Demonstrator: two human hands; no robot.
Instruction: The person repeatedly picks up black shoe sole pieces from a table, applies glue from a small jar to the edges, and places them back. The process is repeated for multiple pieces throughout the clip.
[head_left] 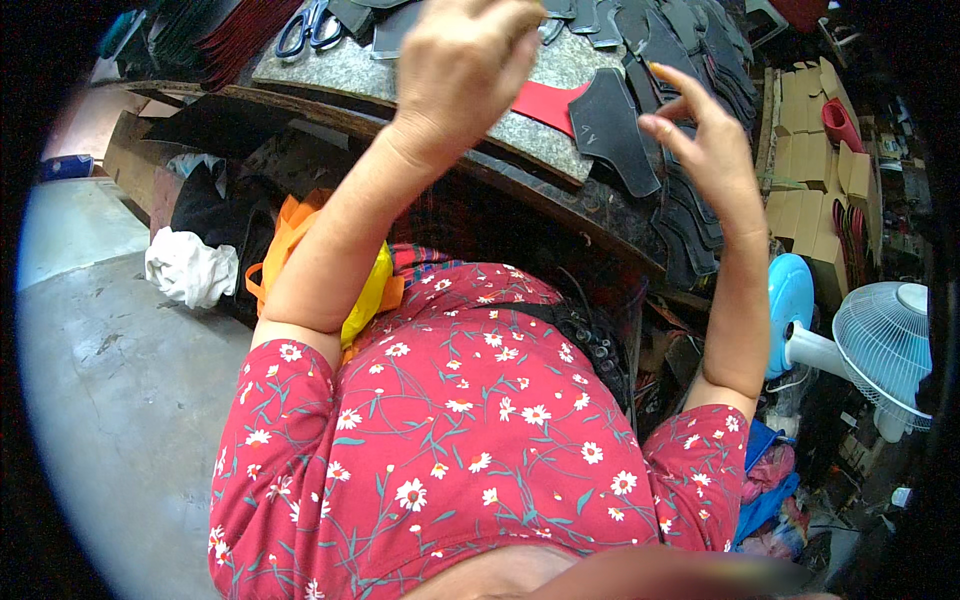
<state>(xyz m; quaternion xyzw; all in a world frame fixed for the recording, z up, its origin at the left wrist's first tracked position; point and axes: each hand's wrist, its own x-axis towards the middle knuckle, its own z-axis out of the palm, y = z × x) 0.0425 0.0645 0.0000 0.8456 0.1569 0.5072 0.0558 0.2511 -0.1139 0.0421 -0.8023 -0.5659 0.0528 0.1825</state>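
My left hand (465,72) is raised over the work board (345,82), its fingers curled closed. What they hold, if anything, is hidden behind the hand at the picture's upper edge. Right of it, my right hand (708,140) hovers with thumb and fingers apart and nothing visible between them. Between the two hands lies a dark grey cut piece (612,135) with a pale handwritten mark, overhanging the board's front edge. A red cut piece (548,104) touches its left side and runs partly behind my left hand.
Scissors (308,30) lie at the board's far left. Stacks of dark cut pieces (690,215) cover the table's right side. Cardboard boxes (810,130) and a blue-white fan (885,340) stand to the right. A white cloth bundle (192,268) and an orange bag (290,235) are at left.
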